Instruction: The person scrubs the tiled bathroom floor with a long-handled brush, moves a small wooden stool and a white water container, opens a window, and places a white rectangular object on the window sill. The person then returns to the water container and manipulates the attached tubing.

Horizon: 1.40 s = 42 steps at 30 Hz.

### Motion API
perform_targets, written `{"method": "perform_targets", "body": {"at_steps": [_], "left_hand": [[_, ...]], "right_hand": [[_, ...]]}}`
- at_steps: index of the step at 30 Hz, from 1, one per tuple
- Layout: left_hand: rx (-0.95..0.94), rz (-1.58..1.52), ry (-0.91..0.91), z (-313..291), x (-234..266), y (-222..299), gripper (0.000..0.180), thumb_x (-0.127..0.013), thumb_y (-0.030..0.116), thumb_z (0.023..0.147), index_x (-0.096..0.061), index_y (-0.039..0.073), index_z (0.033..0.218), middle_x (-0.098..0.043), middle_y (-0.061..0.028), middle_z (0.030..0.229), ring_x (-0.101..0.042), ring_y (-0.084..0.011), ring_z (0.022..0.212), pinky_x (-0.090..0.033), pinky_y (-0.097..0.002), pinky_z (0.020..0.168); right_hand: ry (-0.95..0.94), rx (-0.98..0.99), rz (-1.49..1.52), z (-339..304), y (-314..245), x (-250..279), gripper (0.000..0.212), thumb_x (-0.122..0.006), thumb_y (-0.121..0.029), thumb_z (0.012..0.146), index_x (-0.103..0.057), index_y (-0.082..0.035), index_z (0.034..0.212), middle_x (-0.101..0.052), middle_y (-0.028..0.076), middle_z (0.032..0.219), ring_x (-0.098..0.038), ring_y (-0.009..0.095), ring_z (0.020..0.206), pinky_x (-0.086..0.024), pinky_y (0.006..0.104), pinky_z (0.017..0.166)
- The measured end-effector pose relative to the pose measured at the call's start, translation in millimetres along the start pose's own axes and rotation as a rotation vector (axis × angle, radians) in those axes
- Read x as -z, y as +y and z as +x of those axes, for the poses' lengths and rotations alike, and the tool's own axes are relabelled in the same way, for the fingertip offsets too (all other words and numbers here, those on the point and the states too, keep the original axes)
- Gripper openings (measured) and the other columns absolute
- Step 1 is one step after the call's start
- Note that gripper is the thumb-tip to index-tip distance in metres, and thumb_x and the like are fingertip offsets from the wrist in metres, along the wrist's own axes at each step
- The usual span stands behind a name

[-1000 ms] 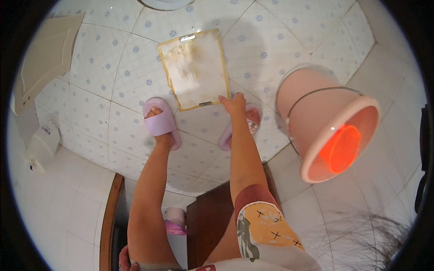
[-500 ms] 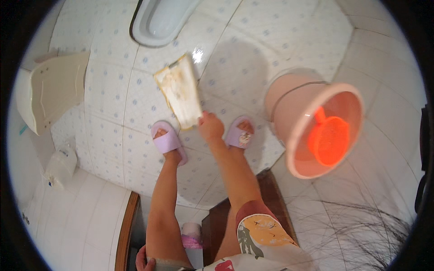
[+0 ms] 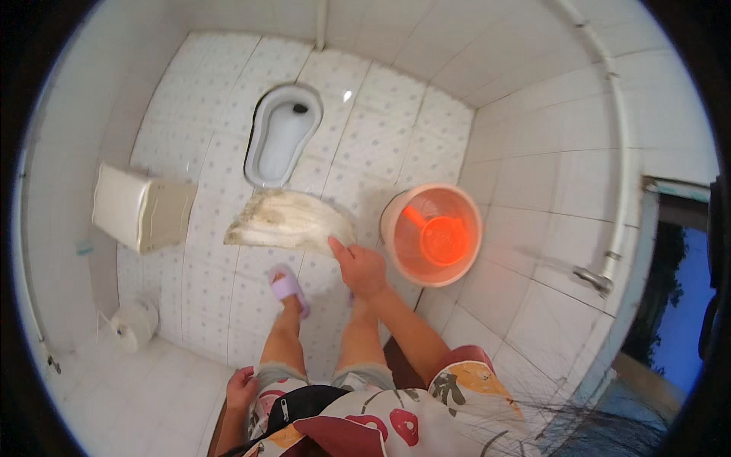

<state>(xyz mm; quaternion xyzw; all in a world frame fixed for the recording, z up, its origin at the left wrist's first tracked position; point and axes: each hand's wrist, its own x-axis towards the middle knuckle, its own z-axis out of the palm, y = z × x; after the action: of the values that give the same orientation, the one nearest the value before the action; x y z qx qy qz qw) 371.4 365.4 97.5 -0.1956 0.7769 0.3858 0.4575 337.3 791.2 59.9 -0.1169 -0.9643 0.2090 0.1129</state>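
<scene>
My right hand [image 3: 360, 266] is closed on one end of a flat, stained off-white sheet [image 3: 293, 221] with brownish marks along its far edge. Whether it is a cloth or a thin mat I cannot tell. The sheet stretches left from my fingers, held out above the tiled floor just short of the squat toilet [image 3: 282, 141]. Down by my left thigh hangs my left hand [image 3: 242, 387], fingers loosely bent and apart, with nothing in it.
A pink bucket [image 3: 392, 236] with an orange dipper [image 3: 444, 241] inside stands right of my right hand. At the left are a cream bin [image 3: 141, 209] and a whitish container [image 3: 135, 326]. A pipe with a tap [image 3: 594, 280] runs down the right wall.
My right hand has lifted the sheet, which has swung from slanting down to stretching sideways. My view has risen and tilted forward, showing the whole toilet and more wall.
</scene>
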Motion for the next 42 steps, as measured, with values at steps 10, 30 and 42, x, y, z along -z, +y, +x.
{"method": "perform_targets", "body": {"at_steps": [10, 30, 42], "left_hand": [[-0.318, 0.232, -0.218, 69, 64, 26, 0.056, -0.056, 0.029, 0.080, -0.034, 0.002, 0.123, -0.053, -0.0134, 0.108, -0.054, -0.0215, 0.091, -0.048, -0.0362, 0.074], [-0.711, 0.587, -0.213, 110, 80, 167, 0.038, -0.053, 0.025, 0.084, -0.052, 0.001, 0.113, -0.046, -0.0201, 0.121, -0.049, -0.0354, 0.100, -0.041, -0.0431, 0.086], [-0.783, 0.856, -0.175, -27, -13, 265, 0.038, -0.053, 0.025, 0.085, -0.051, 0.002, 0.115, -0.045, -0.0190, 0.122, -0.049, -0.0349, 0.102, -0.039, -0.0424, 0.089]], "right_hand": [[0.398, -1.004, 1.276, -16, -57, 184, 0.015, -0.047, -0.013, 0.087, -0.054, -0.004, 0.096, -0.059, 0.007, 0.080, -0.056, 0.013, 0.063, -0.044, 0.0264, 0.046], [1.778, -0.501, 1.537, -98, 15, 461, 0.013, -0.048, -0.006, 0.083, -0.043, -0.010, 0.095, -0.041, 0.000, 0.066, -0.032, 0.008, 0.043, -0.042, 0.0287, 0.046], [2.236, -0.323, 1.456, -74, 191, 538, 0.015, -0.048, -0.013, 0.081, -0.044, -0.012, 0.096, -0.050, 0.003, 0.077, -0.044, 0.011, 0.052, -0.047, 0.0277, 0.051]]}}
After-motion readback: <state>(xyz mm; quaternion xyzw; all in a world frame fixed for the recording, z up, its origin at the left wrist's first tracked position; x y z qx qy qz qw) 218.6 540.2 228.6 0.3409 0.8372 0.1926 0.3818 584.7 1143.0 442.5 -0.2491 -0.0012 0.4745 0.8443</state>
